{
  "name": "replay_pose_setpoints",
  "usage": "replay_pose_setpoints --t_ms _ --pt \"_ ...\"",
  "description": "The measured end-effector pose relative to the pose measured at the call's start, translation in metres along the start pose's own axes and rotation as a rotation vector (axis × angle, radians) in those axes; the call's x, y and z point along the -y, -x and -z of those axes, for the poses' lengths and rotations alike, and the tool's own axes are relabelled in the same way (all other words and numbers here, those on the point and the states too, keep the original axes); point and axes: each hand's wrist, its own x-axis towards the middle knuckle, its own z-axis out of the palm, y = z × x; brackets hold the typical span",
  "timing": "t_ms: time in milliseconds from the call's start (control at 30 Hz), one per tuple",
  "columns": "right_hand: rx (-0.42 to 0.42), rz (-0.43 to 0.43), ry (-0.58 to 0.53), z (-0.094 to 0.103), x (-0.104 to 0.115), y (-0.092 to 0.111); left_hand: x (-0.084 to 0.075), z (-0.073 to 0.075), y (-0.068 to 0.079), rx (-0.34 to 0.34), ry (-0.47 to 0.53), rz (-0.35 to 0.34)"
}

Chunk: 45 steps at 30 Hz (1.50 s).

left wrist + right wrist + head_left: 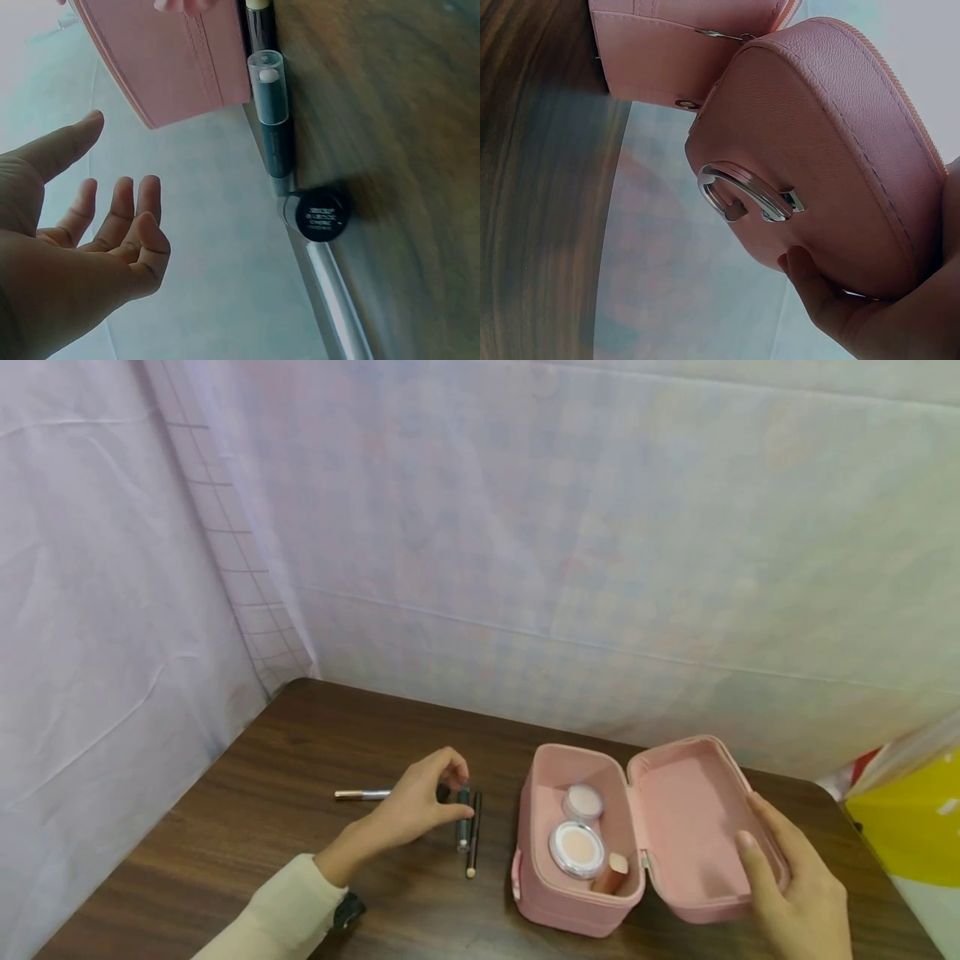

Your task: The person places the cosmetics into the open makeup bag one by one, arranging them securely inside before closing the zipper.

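A pink cosmetic case (pixel 570 917) stands on the table with its lid (pixel 690 827) folded out to the right. My right hand (pixel 798 885) grips the lid's outer edge, thumb on the inner side, fingers on the outside near the metal handle (pixel 742 187). Inside the case lie a round compact (pixel 577 849), a smaller round container (pixel 583 802) and a brown tube with a pale cap (pixel 611 875). My left hand (pixel 412 797) hovers by a dark green cosmetic stick (pixel 276 142), fingers loosely bent, holding nothing. Beside that stick lie a slim dark pencil (pixel 474 852) and a black-lidded jar (pixel 322 214).
A silver stick (pixel 362 795) lies on the brown table (pixel 300 752), left of the left hand. White cloth (pixel 480 568) hangs behind the table's back edge. A yellow object (pixel 911 818) is beyond the right edge.
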Motion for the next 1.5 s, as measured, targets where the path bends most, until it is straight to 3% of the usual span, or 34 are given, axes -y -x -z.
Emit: replay_pose_setpoints --t_ms 467,800,1067,1500 --pt "-0.002 0.013 -0.004 0.001 0.002 0.000 0.016 0.001 0.019 -0.061 0.013 0.057" --pt "-0.001 0.006 -0.005 -0.001 -0.001 0.001 0.027 0.004 0.027 -0.012 -0.041 0.144" --pt "0.018 0.008 0.009 0.000 0.000 0.001 0.030 0.006 0.030 0.001 -0.121 0.161" --pt "0.018 0.017 0.011 0.000 -0.001 0.000 0.039 0.009 0.029 0.036 -0.127 0.171"
